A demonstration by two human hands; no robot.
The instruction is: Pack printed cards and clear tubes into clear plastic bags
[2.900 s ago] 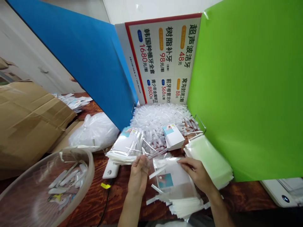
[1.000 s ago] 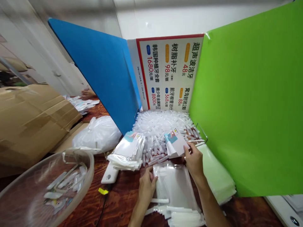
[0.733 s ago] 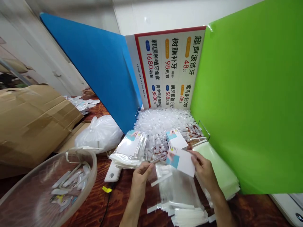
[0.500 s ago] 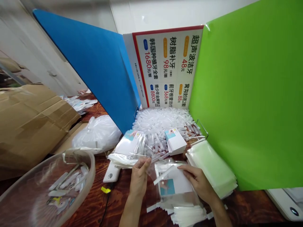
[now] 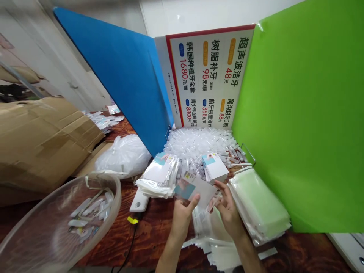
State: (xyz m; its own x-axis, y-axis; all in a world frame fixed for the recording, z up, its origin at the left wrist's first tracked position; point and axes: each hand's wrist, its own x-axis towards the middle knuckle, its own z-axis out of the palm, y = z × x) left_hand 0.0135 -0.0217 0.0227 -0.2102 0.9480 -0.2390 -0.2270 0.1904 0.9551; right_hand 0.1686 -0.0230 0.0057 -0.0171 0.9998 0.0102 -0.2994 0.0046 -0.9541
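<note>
Card (image 5: 205, 192) sits pinched in left hand (image 5: 183, 215), thumb (image 5: 194, 201) on top.

This looks like a workshop: a wooden table (image 5: 155, 231) holds, in bulk, a heap of small plastic tubes (image 5: 199, 144), a stack of cards (image 5: 217, 172) and piles of clear bags (image 5: 260, 206). A worn carton (image 5: 42, 146), a bulging plastic sack (image 5: 125, 153) and a bin (image 5: 117, 195) of loose pieces (image 5: 93, 206) crowd its left side. A blue panel (image 5: 119, 79) and a green one (image 5: 301, 113) flank the spot (the board (image 5: 209, 79) between them is a price sign, turned on its side).
</note>
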